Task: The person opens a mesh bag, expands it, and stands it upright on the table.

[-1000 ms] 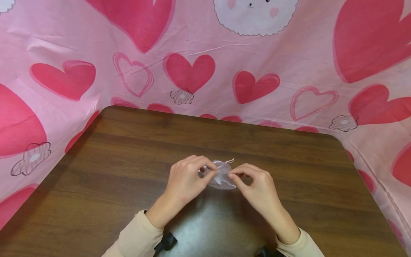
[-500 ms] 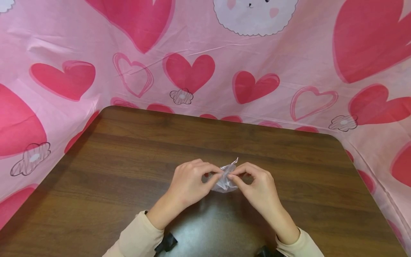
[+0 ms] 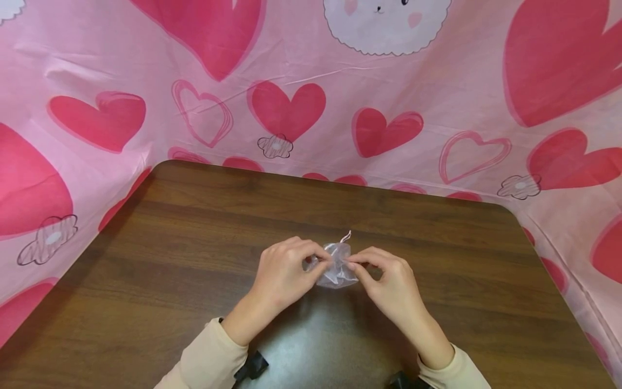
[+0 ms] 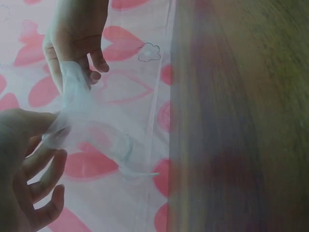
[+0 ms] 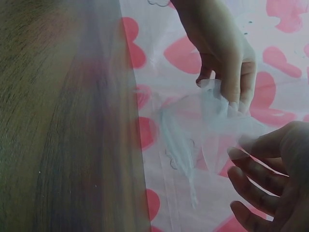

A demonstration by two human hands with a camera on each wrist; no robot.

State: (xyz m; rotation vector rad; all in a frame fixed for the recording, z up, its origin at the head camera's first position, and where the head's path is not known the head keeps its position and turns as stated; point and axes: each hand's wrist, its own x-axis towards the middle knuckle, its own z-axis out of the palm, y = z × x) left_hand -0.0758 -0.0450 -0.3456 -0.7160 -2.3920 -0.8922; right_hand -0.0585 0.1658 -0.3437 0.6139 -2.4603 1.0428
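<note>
A small, sheer white drawstring pouch [image 3: 338,276] is stretched between both hands above the table. My left hand [image 3: 286,274] pinches its left side between thumb and forefinger. Opposite, the thumb and forefinger of my right hand [image 3: 392,278] pinch the right side. A thin pale cord [image 3: 346,236] sticks out from the pouch's far end. In the left wrist view the see-through fabric [image 4: 79,106] runs between the two hands, and the other fingers of the left hand [image 4: 29,169] are bent loosely below it. Nothing can be made out inside the pouch.
A dark wooden table [image 3: 204,216] with rounded corners lies beneath the hands. Pink cloth [image 3: 335,119] printed with red hearts hangs around its far and side edges. Black straps [image 3: 251,366] show by the sleeves.
The fabric bunched as the left hand moved right toward the other hand, then spread again as it moved back left. The cord has shifted and now points up. The right hand has hardly moved.
</note>
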